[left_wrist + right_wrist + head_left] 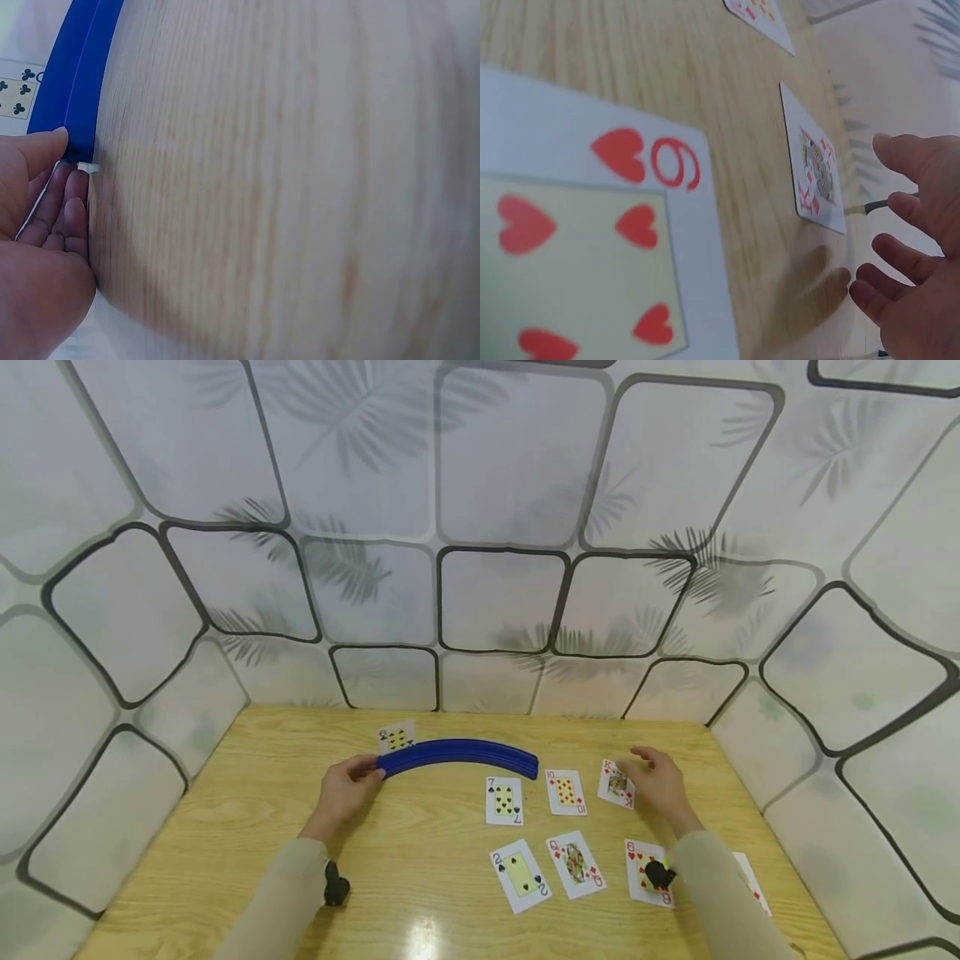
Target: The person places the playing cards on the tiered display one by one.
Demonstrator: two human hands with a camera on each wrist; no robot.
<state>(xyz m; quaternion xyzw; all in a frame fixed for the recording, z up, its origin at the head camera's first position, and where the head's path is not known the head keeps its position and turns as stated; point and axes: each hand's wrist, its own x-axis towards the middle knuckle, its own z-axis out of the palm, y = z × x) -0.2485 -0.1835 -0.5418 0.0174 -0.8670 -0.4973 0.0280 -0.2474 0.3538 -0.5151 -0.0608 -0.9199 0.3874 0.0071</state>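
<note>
on the pale wood-grain worktop, the left hand pinches the left end of a blue strip, curved, grooved, apparently plastic, its right end just beyond the seven card; step in hand reads as steadying it. the right hand, fingers parted and holding nothing, hovers near a thin, flat king card, right of the ten card; picking that up would probably call for a fine edge pinch.
</note>
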